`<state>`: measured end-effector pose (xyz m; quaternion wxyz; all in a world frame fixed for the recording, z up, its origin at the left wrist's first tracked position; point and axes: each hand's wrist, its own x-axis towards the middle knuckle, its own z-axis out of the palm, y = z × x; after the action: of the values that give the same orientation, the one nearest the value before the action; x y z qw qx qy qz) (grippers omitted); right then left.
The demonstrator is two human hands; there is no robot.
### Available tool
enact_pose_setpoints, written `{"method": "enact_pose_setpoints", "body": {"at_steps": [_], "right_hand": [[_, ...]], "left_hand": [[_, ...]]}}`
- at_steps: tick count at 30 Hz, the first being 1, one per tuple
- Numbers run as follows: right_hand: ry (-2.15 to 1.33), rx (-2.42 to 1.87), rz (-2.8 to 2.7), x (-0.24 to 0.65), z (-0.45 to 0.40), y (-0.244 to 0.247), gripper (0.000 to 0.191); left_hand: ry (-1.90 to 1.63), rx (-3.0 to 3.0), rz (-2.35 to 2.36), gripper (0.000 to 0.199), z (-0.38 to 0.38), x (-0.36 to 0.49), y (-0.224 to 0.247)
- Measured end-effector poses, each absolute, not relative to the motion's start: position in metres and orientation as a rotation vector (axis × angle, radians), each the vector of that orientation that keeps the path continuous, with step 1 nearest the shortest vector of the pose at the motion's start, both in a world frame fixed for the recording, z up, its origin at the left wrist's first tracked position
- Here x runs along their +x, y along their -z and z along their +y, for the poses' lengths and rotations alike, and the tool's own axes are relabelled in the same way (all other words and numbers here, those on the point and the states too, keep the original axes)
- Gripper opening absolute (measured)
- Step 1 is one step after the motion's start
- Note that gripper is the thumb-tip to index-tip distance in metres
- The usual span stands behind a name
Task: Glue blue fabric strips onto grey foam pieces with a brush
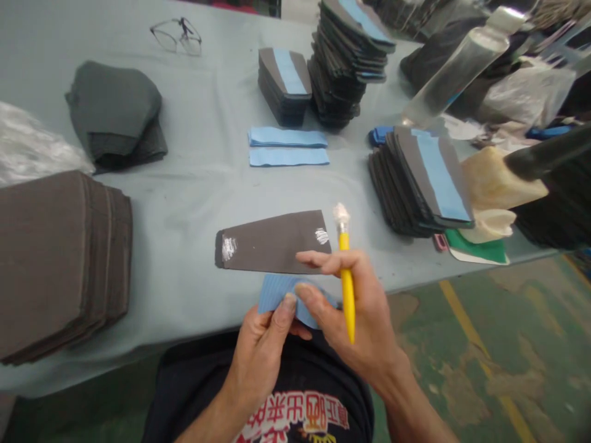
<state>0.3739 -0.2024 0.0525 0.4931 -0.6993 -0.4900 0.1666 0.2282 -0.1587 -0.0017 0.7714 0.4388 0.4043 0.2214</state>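
Note:
My left hand (pixel 261 347) pinches a light blue fabric strip (pixel 273 291) between thumb and fingers, just over the table's front edge. On the strip's right side rests the thumb of my right hand (pixel 367 320). The same hand keeps a yellow-handled glue brush (pixel 347 289) tucked between its fingers, its white-coated bristles pointing away from me. Beyond the strip lies a dark grey tapered panel (pixel 272 243) with white smears near both ends. My right fingertips hover over or touch the panel's near right edge; I cannot tell which.
Two folded blue strips (pixel 289 147) lie farther back. Dark panel stacks with blue strips stand behind (pixel 284 86) and to the right (pixel 420 178). A brown panel pile (pixel 46 258) sits at left, near dark cloth (pixel 117 111). Glasses (pixel 178 38), a clear bottle (pixel 462 67) and a cream-coloured container (pixel 501 175) are around.

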Motion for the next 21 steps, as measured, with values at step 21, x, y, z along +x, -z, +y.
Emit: {"method": "enact_pose_setpoints", "body": {"at_steps": [21], "right_hand": [[-0.744,-1.405,-1.514,0.372,-0.099,-0.034,0.017]], "left_hand": [[-0.787,2.458,1.012,0.026,-0.118,0.163,-0.008]]}}
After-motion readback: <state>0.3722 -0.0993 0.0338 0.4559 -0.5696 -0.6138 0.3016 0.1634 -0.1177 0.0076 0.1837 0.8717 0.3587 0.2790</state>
